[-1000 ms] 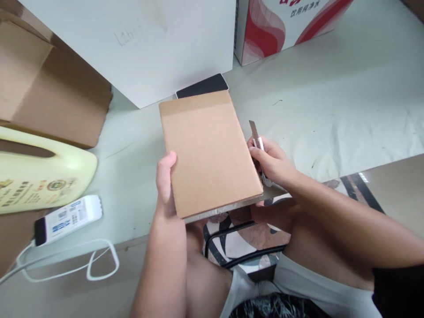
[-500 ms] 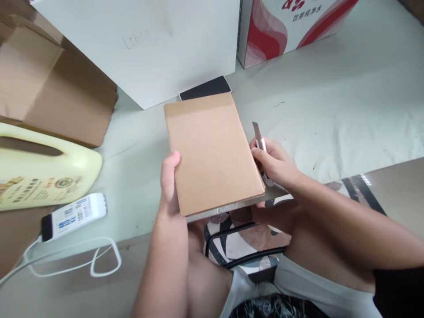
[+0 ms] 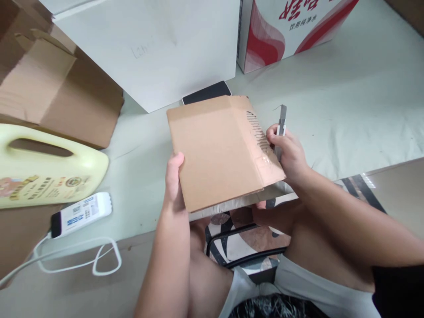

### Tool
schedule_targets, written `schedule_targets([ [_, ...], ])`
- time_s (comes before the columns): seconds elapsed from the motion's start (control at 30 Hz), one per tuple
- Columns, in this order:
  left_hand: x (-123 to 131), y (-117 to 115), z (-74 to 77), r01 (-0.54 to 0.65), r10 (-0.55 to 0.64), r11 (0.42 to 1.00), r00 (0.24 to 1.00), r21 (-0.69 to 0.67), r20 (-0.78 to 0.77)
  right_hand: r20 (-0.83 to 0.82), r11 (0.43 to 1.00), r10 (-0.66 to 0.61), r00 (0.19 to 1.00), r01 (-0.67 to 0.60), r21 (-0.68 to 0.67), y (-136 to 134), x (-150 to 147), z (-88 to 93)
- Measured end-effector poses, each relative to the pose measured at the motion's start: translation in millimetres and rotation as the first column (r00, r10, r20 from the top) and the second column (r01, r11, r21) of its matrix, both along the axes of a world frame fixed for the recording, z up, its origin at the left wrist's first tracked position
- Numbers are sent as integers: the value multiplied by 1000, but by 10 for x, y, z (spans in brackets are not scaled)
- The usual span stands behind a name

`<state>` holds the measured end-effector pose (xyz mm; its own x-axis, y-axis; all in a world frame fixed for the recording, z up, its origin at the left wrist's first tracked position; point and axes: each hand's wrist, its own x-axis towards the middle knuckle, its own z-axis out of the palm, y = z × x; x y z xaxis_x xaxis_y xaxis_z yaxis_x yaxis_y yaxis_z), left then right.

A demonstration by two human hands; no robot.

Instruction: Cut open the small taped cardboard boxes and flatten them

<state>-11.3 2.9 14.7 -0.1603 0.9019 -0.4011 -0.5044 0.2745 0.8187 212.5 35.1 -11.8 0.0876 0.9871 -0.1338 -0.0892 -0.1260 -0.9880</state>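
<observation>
A flat brown cardboard box [image 3: 215, 154] is held above the table's front edge. My left hand [image 3: 174, 181] grips its left side, thumb on top and the other fingers hidden beneath. Along the right side a flap [image 3: 256, 141] is folded outward, with a torn, ridged strip and some shiny tape on it. My right hand [image 3: 288, 150] is closed around a utility knife [image 3: 281, 126], its blade out and pointing away from me. The fingers of that hand are at the flap's outer edge.
A white box [image 3: 185, 44] and a red-and-white carton [image 3: 265, 39] stand behind. To the left are an open cardboard box [image 3: 82, 97], a yellow jug [image 3: 82, 159] and a white power strip [image 3: 86, 214] with a looping cable. A dark flat object [image 3: 208, 92] lies behind the held box.
The right flap has swung open outward, showing its torn strip. My right hand moved right and slightly up with the knife, whose blade now stands more upright.
</observation>
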Motion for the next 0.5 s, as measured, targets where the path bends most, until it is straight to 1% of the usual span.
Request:
schedule_targets([
  [0.07,-7,5,-8,7,-7,1000,1000,16,8,-128,998,42,991,-46,-29,3,17,19],
  [0.13,-17,14,-18,15,-15,999,1000,30,10,-254,992,93,963,-110,-54,2,26,22],
  [0.2,-30,26,-29,20,-19,999,1000,29,-12,-337,987,119,934,-147,-60,1,26,14],
  [0.27,-46,40,-47,18,-17,1000,999,23,-50,-378,988,120,918,-148,-46,5,21,-5],
  [0.37,-78,59,-90,33,-30,999,996,36,-88,-392,992,91,915,-119,-47,19,22,-47],
  [0.43,-101,66,-114,14,-10,999,993,31,-116,-384,992,74,920,-106,-64,28,25,-77],
  [0.5,-120,56,-115,-13,16,1000,984,16,-177,-378,991,68,923,-106,-81,28,21,-100],
])
